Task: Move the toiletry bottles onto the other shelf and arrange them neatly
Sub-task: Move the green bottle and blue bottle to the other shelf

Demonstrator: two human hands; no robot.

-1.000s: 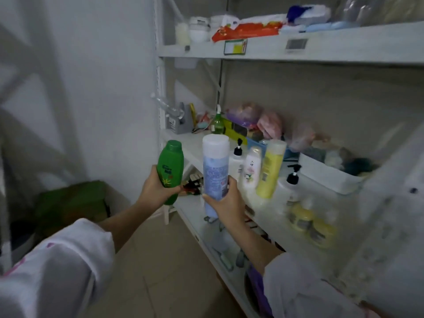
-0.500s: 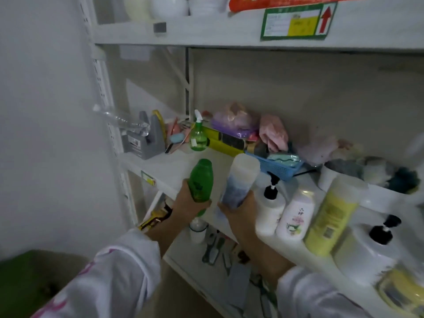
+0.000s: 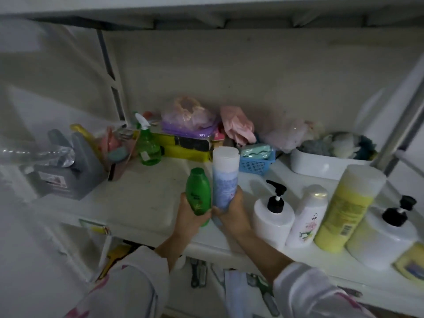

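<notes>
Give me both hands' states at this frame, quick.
Left hand: closed around the green bottle, held over the shelf.
Right hand: closed around the blue bottle with the white cap.

Household storage nook: white metal shelf (image 3: 142,203) crowded with toiletry bottles (image 3: 307,216), spray bottle (image 3: 148,145), cloth-filled basket (image 3: 257,165).
</notes>
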